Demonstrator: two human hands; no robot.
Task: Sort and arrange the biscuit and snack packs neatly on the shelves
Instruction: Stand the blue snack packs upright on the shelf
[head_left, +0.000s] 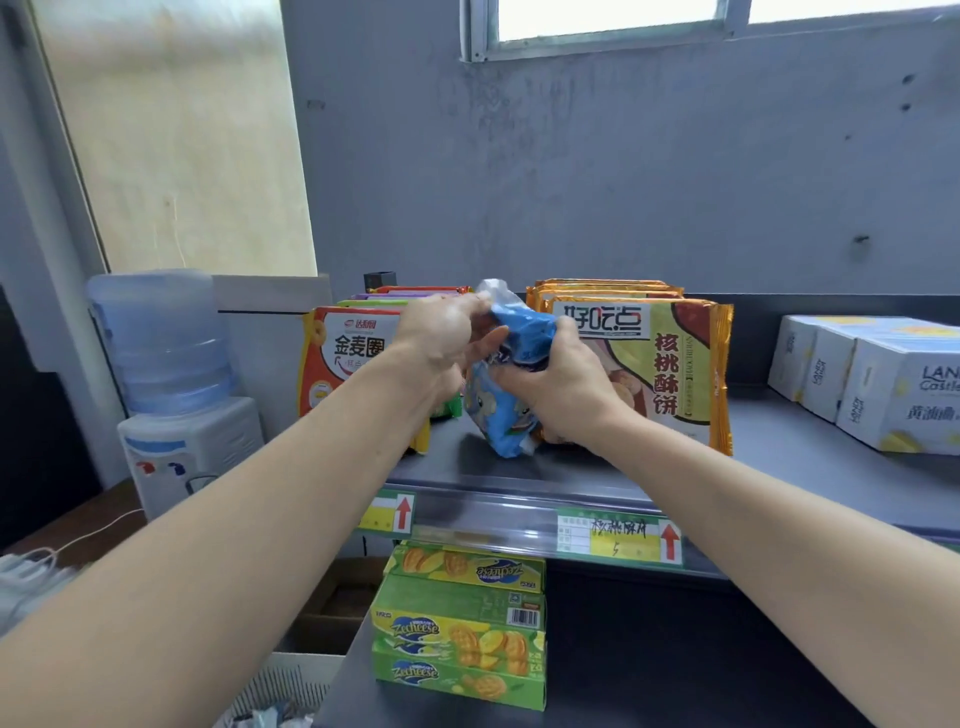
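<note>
A blue snack bag (500, 415) with a cartoon print stands on the top shelf (810, 457), between a row of red and white snack packs (347, 353) and a row of orange walnut biscuit packs (670, 364). My left hand (441, 332) grips the bag's crumpled top from the left. My right hand (558, 384) clasps its upper right side. The bag's bottom touches the shelf. Both hands hide the bag's middle.
White biscuit boxes (872, 384) sit at the right of the top shelf. Green Zecheese boxes (460, 631) are stacked on the lower shelf. Price tags (618, 538) line the shelf edge. A water dispenser (176, 405) stands to the left, a basket (275, 696) below.
</note>
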